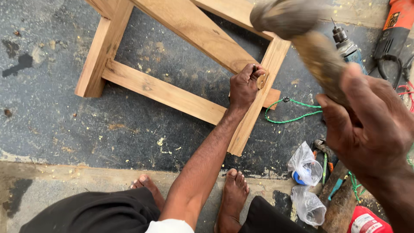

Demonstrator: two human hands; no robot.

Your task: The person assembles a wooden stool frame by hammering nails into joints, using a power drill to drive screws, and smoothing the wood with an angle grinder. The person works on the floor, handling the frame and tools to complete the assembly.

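Note:
My left hand [244, 86] reaches out to a pale wooden frame [159, 91] lying on the dark floor. It pinches a small wooden piece [261, 79] against one leg of the frame, near a cross rail joint. My right hand [366, 125] is raised close to the camera, gripping the wooden handle of a hammer [302, 30]. The blurred hammer head sits at the top of the view, above the frame's leg. My bare feet show at the bottom, just behind the frame.
An electric drill [348, 46] and an orange power tool [394, 30] lie at the right. A green cord [293, 110] curls beside the frame's leg. Clear plastic bags [305, 166], hand tools [325, 159] and a red container [366, 222] crowd the lower right.

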